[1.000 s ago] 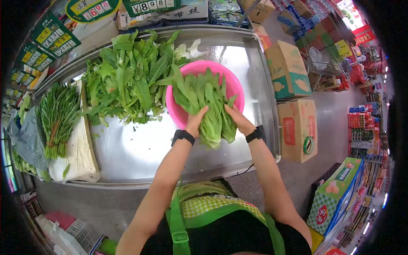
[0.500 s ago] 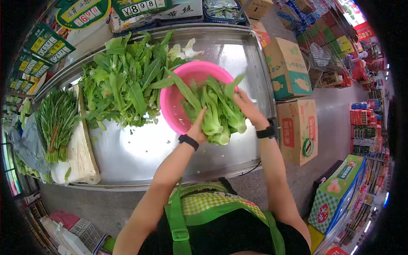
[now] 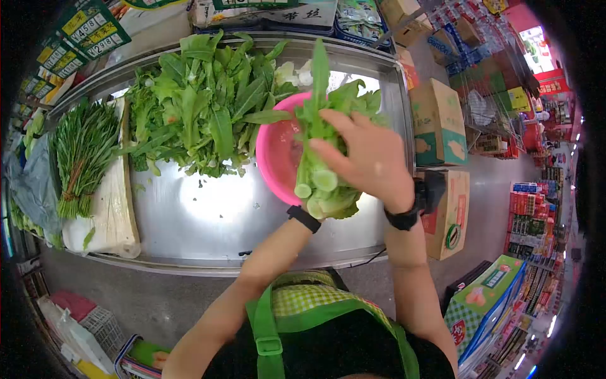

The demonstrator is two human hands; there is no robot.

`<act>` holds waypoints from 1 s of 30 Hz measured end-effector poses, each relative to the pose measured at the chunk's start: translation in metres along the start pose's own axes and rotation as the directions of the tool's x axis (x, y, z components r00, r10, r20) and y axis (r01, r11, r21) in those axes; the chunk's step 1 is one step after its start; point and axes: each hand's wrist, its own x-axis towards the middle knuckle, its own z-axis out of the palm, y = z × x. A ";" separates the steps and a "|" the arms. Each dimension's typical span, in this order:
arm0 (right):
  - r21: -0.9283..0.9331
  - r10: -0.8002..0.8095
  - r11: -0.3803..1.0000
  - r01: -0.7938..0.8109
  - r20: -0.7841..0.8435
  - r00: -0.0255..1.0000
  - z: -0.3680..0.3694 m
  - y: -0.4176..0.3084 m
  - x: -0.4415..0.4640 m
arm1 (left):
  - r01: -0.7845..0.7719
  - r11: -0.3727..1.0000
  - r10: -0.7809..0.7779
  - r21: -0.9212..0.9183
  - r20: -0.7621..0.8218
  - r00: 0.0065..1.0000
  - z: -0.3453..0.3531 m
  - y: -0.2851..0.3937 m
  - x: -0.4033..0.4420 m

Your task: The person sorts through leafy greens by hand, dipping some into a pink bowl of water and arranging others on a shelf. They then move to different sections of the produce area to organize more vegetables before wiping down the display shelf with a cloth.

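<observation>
A bunch of leaf lettuce [image 3: 325, 180] with thick pale cut stems is held over the pink basin [image 3: 270, 158], stem ends towards me. My left hand [image 3: 312, 210] is under the bunch and supports it; its fingers are hidden behind the stems. Over the upper side of the bunch reaches my right hand [image 3: 369, 151], thumb and forefinger apart, fingertips at the leaves. One long leaf stands up beyond those fingertips. Some water shows in the basin. Left of it lies a big heap of loose lettuce leaves [image 3: 202, 107].
The basin stands on a metal counter [image 3: 183, 234] with a raised rim. At the left, a tied bundle of thin greens [image 3: 85, 161] lies by a white foam slab [image 3: 110, 211]. Cardboard boxes [image 3: 435, 120] stand to the right. Price signs [image 3: 95, 28] hang at the upper left.
The lettuce bunch has tilted up, its leaves now pointing away. My right hand has moved from its right side to over its top. My left hand has gone beneath it.
</observation>
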 end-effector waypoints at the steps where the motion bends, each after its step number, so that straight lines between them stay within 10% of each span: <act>1: -0.097 0.006 0.995 0.000 0.061 0.998 0.008 -0.006 0.004 | 0.006 0.996 -0.007 -0.087 -0.009 1.000 -0.005 -0.003 0.000; 6: -0.203 -0.045 0.974 0.097 0.245 0.969 0.122 0.006 0.021 | 0.017 0.896 -0.062 -0.443 -0.086 0.994 -0.053 -0.034 0.001; 9: -0.259 0.132 0.965 0.051 0.640 0.757 0.200 0.020 0.027 | 0.018 0.795 -0.115 -0.606 -0.122 0.986 -0.095 -0.053 -0.001; 17: -0.146 0.164 0.986 -0.078 0.813 0.559 0.222 0.030 0.040 | 0.024 0.579 -0.248 -0.815 -0.149 0.957 -0.187 -0.085 -0.009; 24: -0.109 0.169 0.984 -0.139 0.809 0.562 0.203 0.027 0.041 | 0.034 0.503 -0.272 -0.863 -0.121 0.955 -0.205 -0.085 -0.018; 30: 0.281 -0.036 0.928 -0.245 0.723 0.690 0.164 0.034 0.030 | 0.025 0.372 -0.245 -0.928 -0.072 0.967 -0.194 -0.066 -0.036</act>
